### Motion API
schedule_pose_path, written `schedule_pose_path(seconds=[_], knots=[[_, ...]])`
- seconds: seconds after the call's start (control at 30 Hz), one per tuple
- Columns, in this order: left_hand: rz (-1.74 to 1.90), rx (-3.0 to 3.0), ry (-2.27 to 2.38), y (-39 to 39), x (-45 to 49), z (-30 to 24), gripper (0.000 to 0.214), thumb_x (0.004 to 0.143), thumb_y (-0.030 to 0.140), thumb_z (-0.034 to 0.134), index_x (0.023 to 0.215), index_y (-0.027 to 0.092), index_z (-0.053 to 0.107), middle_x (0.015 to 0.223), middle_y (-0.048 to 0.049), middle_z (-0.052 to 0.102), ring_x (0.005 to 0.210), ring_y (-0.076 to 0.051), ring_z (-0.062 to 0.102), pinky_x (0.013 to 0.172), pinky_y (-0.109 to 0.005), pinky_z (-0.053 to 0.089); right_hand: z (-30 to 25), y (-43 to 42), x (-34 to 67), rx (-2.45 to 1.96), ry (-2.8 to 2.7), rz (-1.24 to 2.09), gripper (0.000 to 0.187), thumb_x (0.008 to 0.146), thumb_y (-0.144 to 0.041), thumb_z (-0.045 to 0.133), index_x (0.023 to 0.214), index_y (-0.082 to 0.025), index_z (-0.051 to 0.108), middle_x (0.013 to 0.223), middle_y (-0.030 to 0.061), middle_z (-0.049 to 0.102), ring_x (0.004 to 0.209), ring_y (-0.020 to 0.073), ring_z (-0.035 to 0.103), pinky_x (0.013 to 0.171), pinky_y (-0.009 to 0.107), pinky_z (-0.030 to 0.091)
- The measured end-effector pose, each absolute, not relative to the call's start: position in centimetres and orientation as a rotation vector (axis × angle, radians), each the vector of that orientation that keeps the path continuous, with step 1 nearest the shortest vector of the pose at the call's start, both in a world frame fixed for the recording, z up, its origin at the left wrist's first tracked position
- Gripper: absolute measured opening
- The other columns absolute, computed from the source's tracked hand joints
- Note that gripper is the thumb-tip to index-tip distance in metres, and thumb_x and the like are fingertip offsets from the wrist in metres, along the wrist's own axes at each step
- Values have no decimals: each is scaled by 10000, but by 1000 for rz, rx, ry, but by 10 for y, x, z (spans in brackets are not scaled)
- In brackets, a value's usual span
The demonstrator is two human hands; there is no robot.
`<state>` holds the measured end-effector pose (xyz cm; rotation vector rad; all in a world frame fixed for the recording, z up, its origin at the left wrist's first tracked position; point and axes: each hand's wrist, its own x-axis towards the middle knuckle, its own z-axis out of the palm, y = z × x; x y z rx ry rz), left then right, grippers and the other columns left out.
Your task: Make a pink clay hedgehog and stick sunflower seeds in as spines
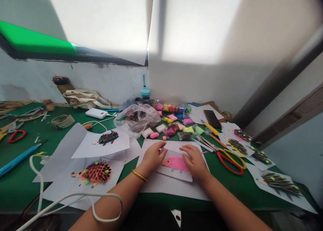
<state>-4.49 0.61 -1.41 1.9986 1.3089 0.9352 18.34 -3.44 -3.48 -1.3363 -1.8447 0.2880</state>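
Note:
Between my hands lies a small white card with a pink clay hedgehog [178, 163] with blue-outlined feet. The card rests on a larger white sheet [161, 185]. My left hand [153, 157], a gold bangle on its wrist, is at the card's left edge, with thumb and fingers apart. At the right end of the hedgehog is my right hand [194, 161], its fingers bent and apart, partly covering the card. I see nothing held in either hand. A thin pink strip [204, 152] pokes out beyond the right hand. A small pink clay ball [164, 138] sits above the sheet.
Packets of coloured clay [174, 126] and a clear plastic bag [137, 120] lie behind. Scissors [230, 160] and a phone [212, 119] are on the right. Spiny hedgehog pictures [94, 172] flank both sides; a white cable [75, 194] crosses the left front. A blue-handled cutter [19, 160] lies far left.

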Motion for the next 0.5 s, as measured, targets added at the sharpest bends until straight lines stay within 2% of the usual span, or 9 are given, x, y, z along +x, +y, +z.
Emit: schedule_pose_path(seconds=[0.1,0.2,0.37,0.5], knots=[[953,2097,1268,6,-49,-12,282,823,209,631,1102,208,670,1132,-60,690,1112,-236,583,1018,-386,417,-29,-41,178,-1292,-2068,111,289,914,-267,518,1117,-292,722,1252,79,614,1182,280,522,1009,479,410],[825,2258,1150,4,-51,-8,403,766,237,721,1164,243,656,1039,-21,718,1038,-223,602,970,-366,428,-26,-46,171,-1297,-2198,36,271,920,-288,548,1115,-345,727,1306,50,603,1224,286,490,1024,491,379],[626,2465,1132,-4,-51,-2,653,675,378,812,1285,278,600,1095,-28,704,1104,-259,568,1008,-411,356,-24,-46,166,-1361,-2256,57,232,942,-315,540,1032,-350,751,1329,18,612,1257,272,469,1057,491,349],[556,2498,1139,-7,-51,0,775,624,397,838,1336,276,558,1133,-39,687,1142,-269,545,1010,-416,338,-24,-46,167,-1360,-2284,62,249,931,-301,549,1096,-344,730,1380,16,583,1286,274,452,1069,491,342]])
